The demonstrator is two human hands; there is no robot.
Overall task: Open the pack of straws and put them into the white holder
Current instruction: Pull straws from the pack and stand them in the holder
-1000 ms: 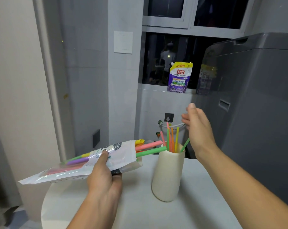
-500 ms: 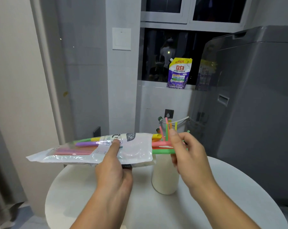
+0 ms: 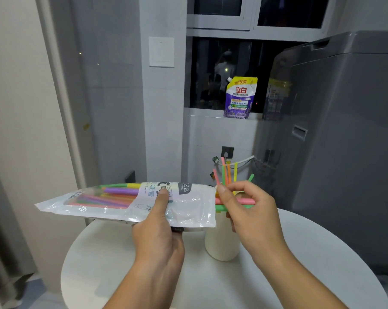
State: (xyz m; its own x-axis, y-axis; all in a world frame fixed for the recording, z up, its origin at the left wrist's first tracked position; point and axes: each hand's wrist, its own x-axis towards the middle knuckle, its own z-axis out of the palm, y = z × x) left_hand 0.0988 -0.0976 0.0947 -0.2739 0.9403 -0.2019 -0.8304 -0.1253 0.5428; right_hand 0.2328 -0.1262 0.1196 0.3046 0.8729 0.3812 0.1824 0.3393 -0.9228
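The pack of straws (image 3: 126,202) lay level in the left hand (image 3: 159,237), gripped mid-length above the table (image 3: 112,275), while the right hand (image 3: 246,210) pinched the pink straw (image 3: 244,200) at its open mouth. A hasty pull could drag the green straw (image 3: 220,208) out too, short of the white holder (image 3: 219,244).

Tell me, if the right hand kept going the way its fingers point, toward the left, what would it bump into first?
Most likely the open mouth of the straw pack. The right hand already pinches the pink straw and green straw sticking out of it, so the pack's edge lies just ahead, though depth is hard to judge.
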